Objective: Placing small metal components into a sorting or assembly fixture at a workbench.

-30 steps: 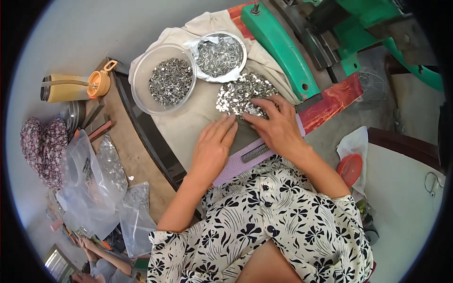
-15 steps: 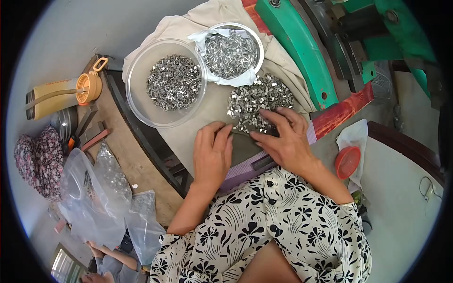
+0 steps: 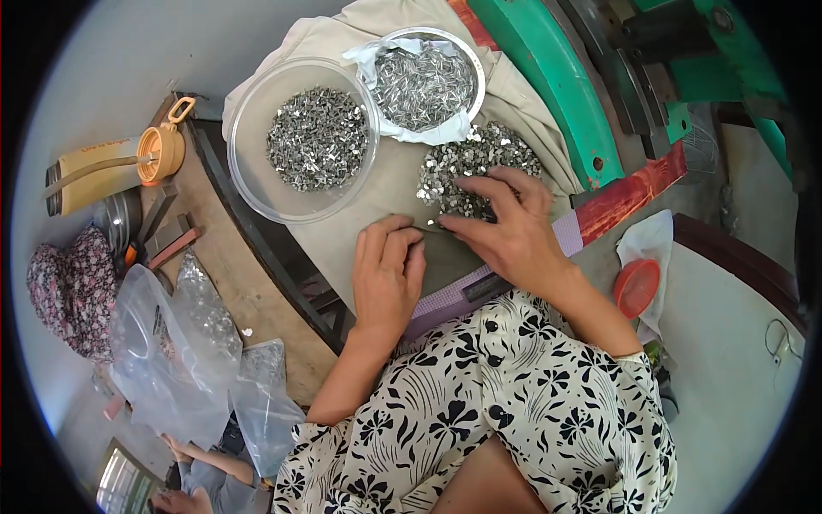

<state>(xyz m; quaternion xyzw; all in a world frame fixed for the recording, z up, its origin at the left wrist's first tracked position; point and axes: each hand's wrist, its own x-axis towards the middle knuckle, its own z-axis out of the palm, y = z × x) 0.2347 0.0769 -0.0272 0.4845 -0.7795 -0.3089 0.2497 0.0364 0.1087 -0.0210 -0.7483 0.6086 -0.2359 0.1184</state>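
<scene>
A heap of small shiny metal pieces (image 3: 479,161) lies on the beige cloth (image 3: 334,257) in front of me. My right hand (image 3: 514,227) reaches over the heap's near edge; its fingers are bent but apart, and the fingertips touch the pieces. To its left, my left hand (image 3: 387,270) rests just short of the heap with fingers curled together toward the thumb. Whatever is between those fingertips is hidden or too small to name. A clear plastic tub (image 3: 244,184) of small metal parts and a metal bowl (image 3: 479,73) of thin silvery pins, lined with white plastic, stand beyond.
A green machine frame (image 3: 548,94) rises at the right of the cloth. Far right sits a red plastic dish (image 3: 637,289). A yellow bottle (image 3: 94,176), metal bars and clear plastic bags (image 3: 171,368) are on the left. Another person (image 3: 214,475) shows at lower left.
My right hand has shifted slightly up and left along the heap's edge. The left hand stays nearly in place, its fingers curled a little more. The view has tilted slightly.
</scene>
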